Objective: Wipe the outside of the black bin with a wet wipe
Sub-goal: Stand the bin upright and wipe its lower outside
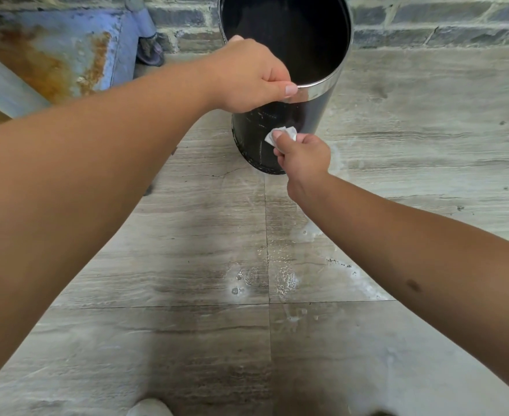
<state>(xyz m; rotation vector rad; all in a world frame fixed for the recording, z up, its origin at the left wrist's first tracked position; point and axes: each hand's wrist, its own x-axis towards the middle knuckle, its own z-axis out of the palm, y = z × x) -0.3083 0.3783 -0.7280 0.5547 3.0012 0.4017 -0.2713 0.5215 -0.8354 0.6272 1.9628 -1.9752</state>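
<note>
Grey tiled floor (427, 130), and the black bin (256, 139) stands by the brick wall. Left hand (247, 76) fingers clamp its shiny rim (stiff, probably light, likely to tip). Right hand (302, 156) fingers pinch the soft wet wipe (280, 135) against its side.

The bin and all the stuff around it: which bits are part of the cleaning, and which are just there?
Part of the job:
black bin
wet wipe
right hand, pinching the wipe
left hand, gripping the rim

Just there:
rusty blue metal object
brick wall
wet floor tiles
</note>
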